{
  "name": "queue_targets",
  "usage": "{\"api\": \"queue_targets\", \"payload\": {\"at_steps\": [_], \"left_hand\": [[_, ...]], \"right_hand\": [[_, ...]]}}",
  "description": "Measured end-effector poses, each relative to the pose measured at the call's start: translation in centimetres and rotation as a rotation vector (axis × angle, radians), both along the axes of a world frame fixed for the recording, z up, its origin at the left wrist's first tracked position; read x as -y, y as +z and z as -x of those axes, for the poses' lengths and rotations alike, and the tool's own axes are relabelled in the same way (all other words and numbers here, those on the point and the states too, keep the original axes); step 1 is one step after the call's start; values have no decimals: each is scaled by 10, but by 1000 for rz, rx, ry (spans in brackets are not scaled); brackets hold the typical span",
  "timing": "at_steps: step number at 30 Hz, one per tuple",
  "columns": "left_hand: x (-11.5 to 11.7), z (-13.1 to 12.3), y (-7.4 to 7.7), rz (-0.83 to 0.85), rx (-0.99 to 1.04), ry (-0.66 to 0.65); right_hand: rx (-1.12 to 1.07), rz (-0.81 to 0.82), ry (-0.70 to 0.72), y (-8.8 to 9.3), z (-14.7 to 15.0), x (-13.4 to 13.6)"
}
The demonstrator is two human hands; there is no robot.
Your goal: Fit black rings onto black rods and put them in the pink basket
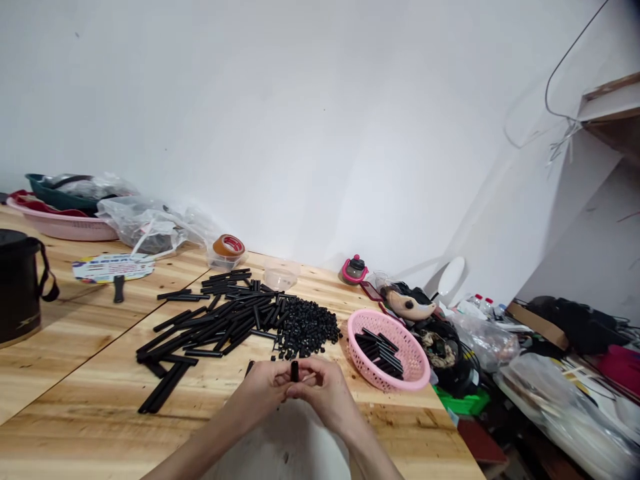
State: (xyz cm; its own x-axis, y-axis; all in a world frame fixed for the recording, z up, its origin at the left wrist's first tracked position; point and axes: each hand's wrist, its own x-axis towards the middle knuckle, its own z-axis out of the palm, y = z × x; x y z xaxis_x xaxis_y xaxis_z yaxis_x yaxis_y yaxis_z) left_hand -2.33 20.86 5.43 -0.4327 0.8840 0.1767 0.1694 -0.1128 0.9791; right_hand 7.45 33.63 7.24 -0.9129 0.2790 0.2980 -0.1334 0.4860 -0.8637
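Near the table's front edge, my left hand (267,387) and my right hand (323,387) meet with fingers pinched together. Between them a short black tube (295,371) stands upright, held at its lower part by the fingertips of both hands. Another black piece (250,367) shows beside my left hand. Just beyond the hands lies a heap of small black pieces (307,327). Many long black tubes (220,320) are spread to its left. On the right, a pink basket (417,353) holds several black tubes.
Behind the tubes are a tape roll (229,245) and a clear bowl (281,277). A pink-rimmed jar (354,269) stands near the wall. At the left are a black bucket (19,287), a fan (114,268) and plastic bags (150,223). Clutter fills the right side.
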Motion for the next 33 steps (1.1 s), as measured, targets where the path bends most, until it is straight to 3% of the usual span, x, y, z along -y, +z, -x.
{"api": "queue_targets", "payload": {"at_steps": [5,8,13,19,24,27,31,33], "left_hand": [[11,-18,19,136,-424,179],[20,-30,16,131,-559,251],[24,-37,-7,217,-606,193],[19,-40,17,212,-620,262],[19,-37,-3,236,-558,231],[9,-27,-7,251,-317,192],[-7,-18,11,168,337,139],[-12,-19,21,88,543,153]], "right_hand": [[-182,-76,-46,4,-19,7],[-235,-63,-65,-9,-29,13],[-53,-45,-113,-32,-33,19],[-133,-40,-89,-11,-34,14],[-47,-37,-93,-30,-31,14],[2,55,-49,-28,-23,5],[-84,421,-26,-10,-20,-11],[-128,543,-5,-5,-24,-15]]}}
